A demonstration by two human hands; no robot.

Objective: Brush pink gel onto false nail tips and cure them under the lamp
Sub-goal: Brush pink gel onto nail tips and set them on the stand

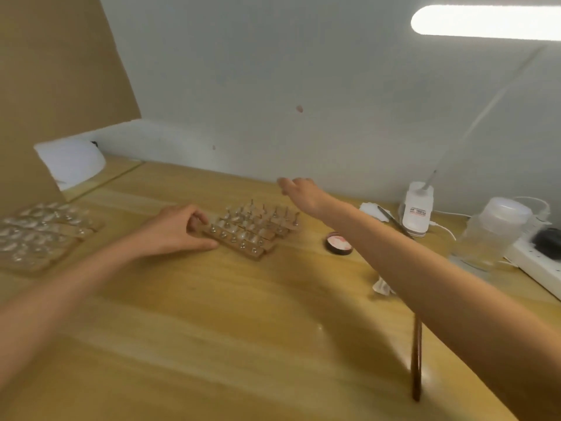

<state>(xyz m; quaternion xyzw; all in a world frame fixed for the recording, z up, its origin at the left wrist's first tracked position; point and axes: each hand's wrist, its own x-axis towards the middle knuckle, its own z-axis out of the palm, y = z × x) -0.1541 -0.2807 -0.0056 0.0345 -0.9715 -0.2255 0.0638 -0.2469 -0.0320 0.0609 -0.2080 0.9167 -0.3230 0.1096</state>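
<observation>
Several wooden strips [253,252] carry clear nail tips [241,235]; left hand [173,230] grips one, right hand [300,192] hovers loose-fingered.

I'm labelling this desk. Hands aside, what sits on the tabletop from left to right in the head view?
Clear tip sheets → wooden nail tip racks → pink gel pot → white bottle → clear plastic jar.

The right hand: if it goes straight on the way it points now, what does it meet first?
Probably the white wall behind the table: the right hand reaches past the nail-tip holders, and nothing shows between. Depth is unclear.
</observation>
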